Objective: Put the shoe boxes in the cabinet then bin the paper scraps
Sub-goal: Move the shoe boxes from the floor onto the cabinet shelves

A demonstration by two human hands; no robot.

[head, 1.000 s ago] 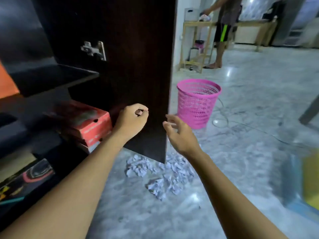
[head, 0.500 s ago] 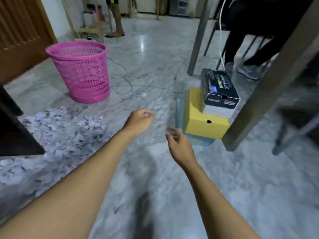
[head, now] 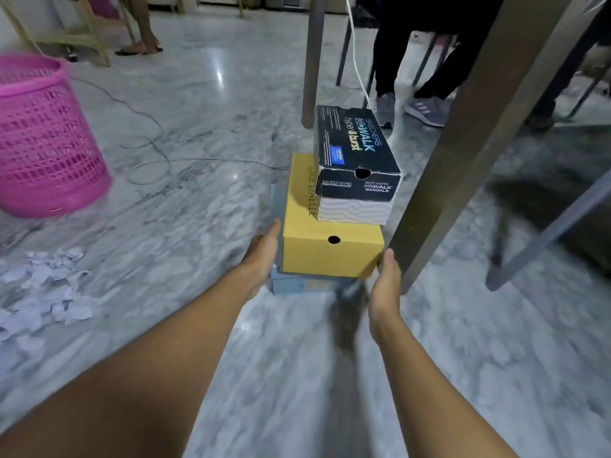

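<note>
On marble floor (head: 211, 133), left hand (head: 261, 256) and right hand (head: 385, 289), fingers (head: 273, 230) straight, flank the yellow shoe box (head: 330, 256): likely light, stiff; clamp its sides.

A polished grey-white marble floor (head: 205, 104) fills the room, with a bright patch of reflected light (head: 219, 74) far back. A thick brown wooden table leg (head: 469, 143) slants across the right. A 2nd, slimmer brown leg (head: 310, 61) stands upright behind it. A thin black cable (head: 145, 150) loops over the floor, and a pale wooden frame stand (head: 89, 31) sits at the back left.
</note>
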